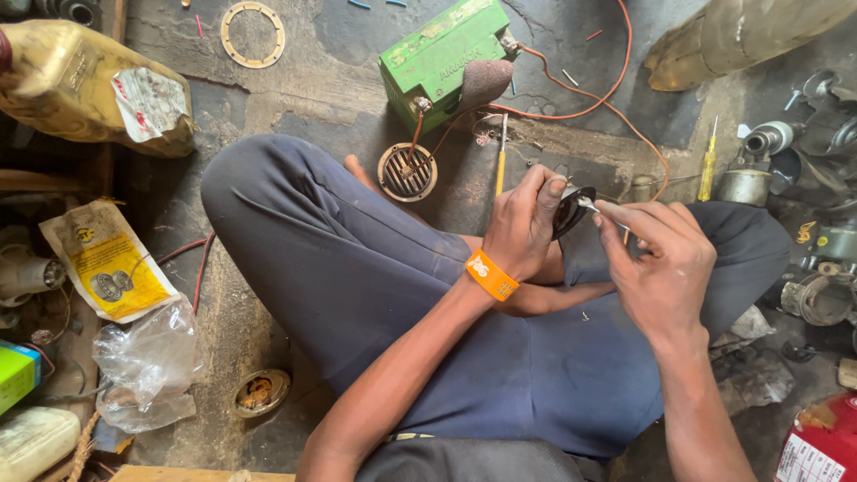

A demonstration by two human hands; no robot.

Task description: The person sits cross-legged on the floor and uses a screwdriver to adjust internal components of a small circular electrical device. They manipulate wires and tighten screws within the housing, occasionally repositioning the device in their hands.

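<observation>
Gripping the black horn [569,208] above the lap, the left hand [522,223] closes round it to steady it; the right hand [661,259], beside the horn, pinches a thin metal tool [587,204] against its face.

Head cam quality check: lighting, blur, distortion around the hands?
Head view: soft, even daylight, no hard shadows or glare; left hand and right hand sharp, though the small dark round part between them is dim; wide-angle stretch at edges; top-right yellowish object blurred.
</observation>
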